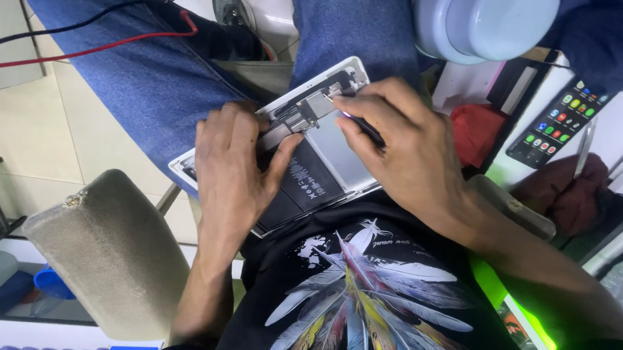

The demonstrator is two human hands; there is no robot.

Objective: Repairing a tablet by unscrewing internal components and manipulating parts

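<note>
**Both hands on an opened tablet, tool tip at the board**

While the opened tablet (326, 170) lies across the person's lap, back cover off and its insides facing up, both hands work on it at once. Its long axis runs on a slant, from the lower left near the left hand to the upper right by the knee, so the two hands meet it from opposite ends.

Left hand (234, 166) lies flat over the lower-left half, fingers spread and pressed down, the thumb stretched toward the middle; it holds nothing and seems to steady the frame. Right hand (404, 146) comes in from the other side, fingers pinched together around a thin dark tool (363, 127). That tool slants along the forefinger, and its tip sits at the circuit board (307, 109) near the upper edge. So the right hand is the nearer one to the board; the left thumb ends just short of it.

A dark battery (305, 183) fills the space between the hands, beside a bare silver panel (343, 158).

Nearby, a pale round lid-like object (490, 9) shows at upper right, a phone (560, 121) with a lit screen lies well apart to the right, and a grey chair cushion (112, 247) stands at left. Red and black wires (75, 38) cross the upper left.
</note>
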